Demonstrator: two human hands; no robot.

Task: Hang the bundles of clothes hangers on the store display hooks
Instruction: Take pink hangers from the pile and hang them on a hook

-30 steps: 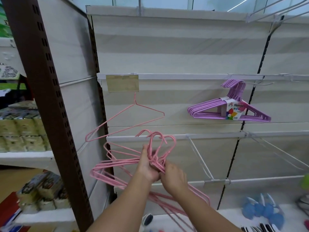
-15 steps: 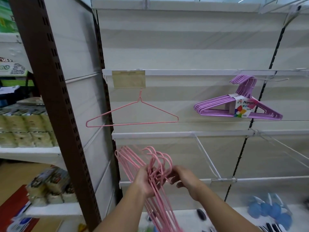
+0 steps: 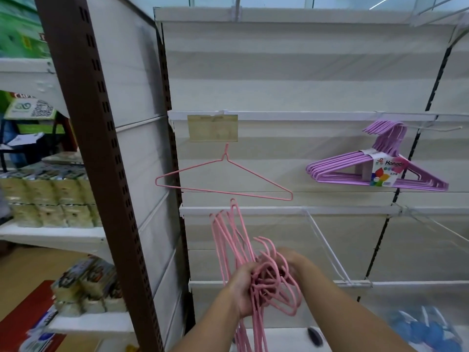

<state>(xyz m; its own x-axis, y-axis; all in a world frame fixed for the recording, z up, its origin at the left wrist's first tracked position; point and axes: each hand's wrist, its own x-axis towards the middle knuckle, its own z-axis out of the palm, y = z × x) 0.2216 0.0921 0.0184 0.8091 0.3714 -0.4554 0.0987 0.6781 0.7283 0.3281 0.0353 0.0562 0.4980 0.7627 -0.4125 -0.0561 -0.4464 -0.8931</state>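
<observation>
Backdrop: bare store shelving [image 3: 291,92]
Left hand [image 3: 242,290]: clenched round pink hangers [image 3: 228,240]
Right hand [image 3: 291,260]: fingers hidden, can't tell
Risk: tangled hooks snagging, spilling

Display hook [image 3: 431,127] carries purple hanger bundle [image 3: 375,171].

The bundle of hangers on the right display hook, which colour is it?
Purple, with a multicoloured paper label; the hanging bundle shows clearly in the head view.

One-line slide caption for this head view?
Both hands grip loose pink wire hangers below a hung single hanger and purple bundle.
</observation>
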